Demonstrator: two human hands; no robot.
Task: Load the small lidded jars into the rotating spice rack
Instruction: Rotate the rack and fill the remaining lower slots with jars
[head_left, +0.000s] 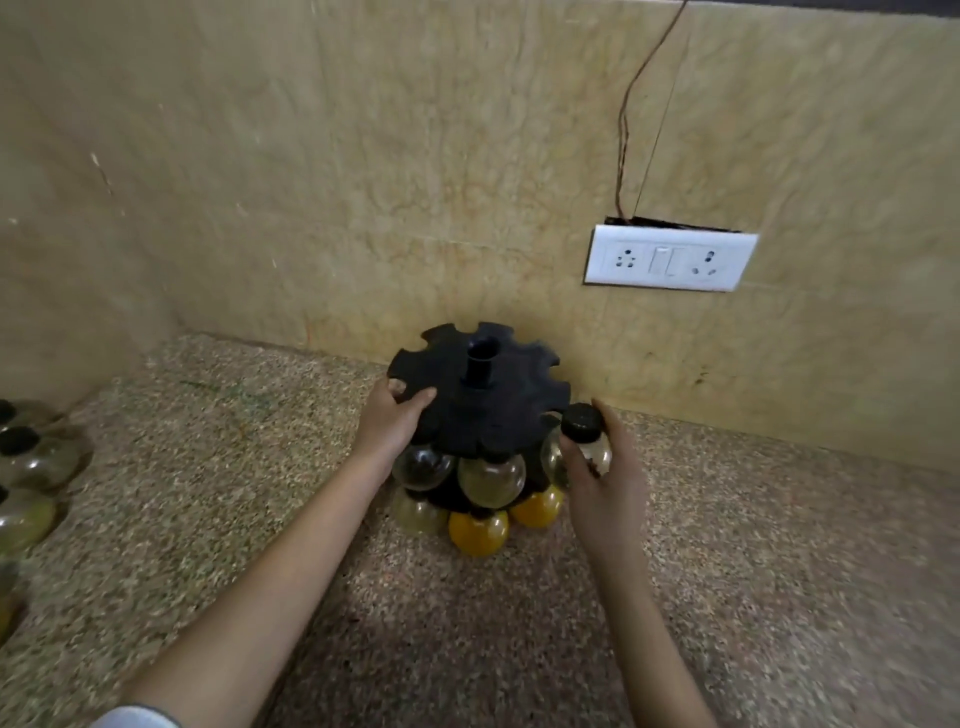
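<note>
Jar meets the rack's top tier

Right hand (602, 467) grips jar (582, 447) beside rack (478, 395); left hand (389, 421) clasps its rim. Best slide the neck squarely into the notch.

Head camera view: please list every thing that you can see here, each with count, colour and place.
spice rack: one, black, on the counter by the wall.
jars in the rack: at least six visible, clear or yellow-filled, hanging under the discs.
jar in hand: one, clear with black lid, at the rack's right edge.
loose jars: at least three, clear with black lids, far left of the counter.
counter: one, speckled stone.
socket plate: one, white, on the wall.
wire: thin, dark, above the plate.
left hand: on the top disc's rim.
right hand: holding the jar.
</note>
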